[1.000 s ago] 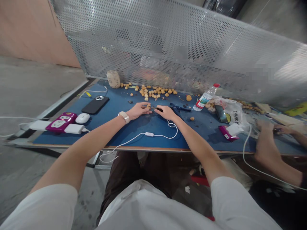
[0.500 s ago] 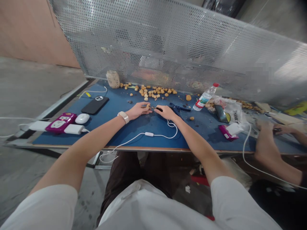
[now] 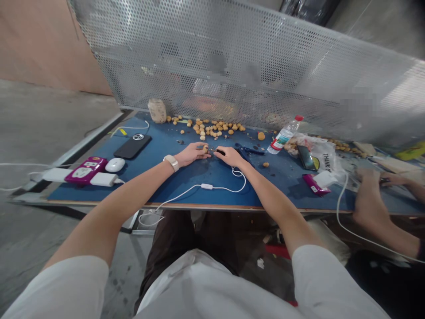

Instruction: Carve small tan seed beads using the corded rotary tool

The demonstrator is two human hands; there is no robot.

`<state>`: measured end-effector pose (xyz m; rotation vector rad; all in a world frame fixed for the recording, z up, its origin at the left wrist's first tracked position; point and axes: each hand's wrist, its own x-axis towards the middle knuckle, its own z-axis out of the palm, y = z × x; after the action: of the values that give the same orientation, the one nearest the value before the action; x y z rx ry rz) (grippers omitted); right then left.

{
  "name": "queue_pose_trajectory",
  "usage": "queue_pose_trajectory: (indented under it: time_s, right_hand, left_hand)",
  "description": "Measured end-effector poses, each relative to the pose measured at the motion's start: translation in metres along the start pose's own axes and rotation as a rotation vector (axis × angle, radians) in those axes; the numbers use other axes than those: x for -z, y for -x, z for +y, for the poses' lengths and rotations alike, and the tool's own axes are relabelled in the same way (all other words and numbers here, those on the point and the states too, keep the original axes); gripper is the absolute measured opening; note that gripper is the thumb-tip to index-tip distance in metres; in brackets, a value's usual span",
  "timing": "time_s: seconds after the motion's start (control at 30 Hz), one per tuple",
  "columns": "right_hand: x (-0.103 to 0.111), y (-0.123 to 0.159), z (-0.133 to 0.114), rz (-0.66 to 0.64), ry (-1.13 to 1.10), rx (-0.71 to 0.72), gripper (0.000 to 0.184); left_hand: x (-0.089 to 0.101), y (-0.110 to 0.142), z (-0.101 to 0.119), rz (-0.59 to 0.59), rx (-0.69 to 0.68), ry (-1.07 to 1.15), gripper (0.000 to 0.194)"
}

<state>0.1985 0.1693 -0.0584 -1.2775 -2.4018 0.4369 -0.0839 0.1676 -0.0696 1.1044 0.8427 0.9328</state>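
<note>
My left hand (image 3: 190, 154), with a light watch on its wrist, pinches a small tan nut-like ball (image 3: 206, 147) above the blue table. Facing it, my right hand (image 3: 231, 157) is closed on a dark corded hand tool (image 3: 219, 152) whose thin metal tip points left at the ball. Whether the tip touches it is too small to tell. A white cord (image 3: 206, 186) with an inline switch loops near my right wrist and runs over the front edge. Blue-handled pliers (image 3: 254, 151) lie beyond my right wrist. Many similar tan balls (image 3: 212, 127) lie behind my hands.
Leftward are a black phone (image 3: 133, 146), a white earbud case (image 3: 115, 165) and a purple power strip (image 3: 85, 170). A water bottle (image 3: 283, 138) stands right, near a plastic bag (image 3: 327, 153). A perforated metal panel (image 3: 186, 57) closes the back. A co-worker's arm (image 3: 373, 199) is at far right.
Both hands stay in nearly the same place, the ball and the tool still held. The view has shifted very slightly.
</note>
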Motion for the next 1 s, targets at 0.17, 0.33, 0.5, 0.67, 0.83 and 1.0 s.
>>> queue_pose_trajectory:
  time_s: [0.17,0.33,0.5,0.67,0.83,1.0]
  right_hand:
    - [0.0001,0.0000,0.0002,0.022,0.001,0.007,0.048]
    - [0.0008,0.0009,0.0007,0.006,0.000,0.011,0.050]
    - [0.0007,0.0016,0.0004,-0.007,-0.004,0.015,0.051]
    - [0.0012,0.0029,0.0001,0.002,-0.007,0.011,0.050]
    - [0.0018,0.0036,-0.0004,-0.014,-0.007,0.019,0.051]
    - [0.0013,0.0033,-0.0007,-0.019,0.000,0.017,0.051]
  left_hand:
    - [-0.0006,0.0015,0.0014,0.004,0.011,0.010,0.032]
    - [0.0007,0.0011,0.0025,-0.021,-0.010,0.012,0.038]
    - [-0.0007,0.0033,0.0034,-0.004,-0.019,-0.006,0.040]
    - [-0.0025,0.0062,0.0055,-0.011,-0.019,-0.057,0.048]
    - [0.0000,0.0044,0.0038,-0.036,-0.024,-0.056,0.049]
    - [0.0012,0.0027,0.0010,-0.042,-0.046,-0.068,0.045]
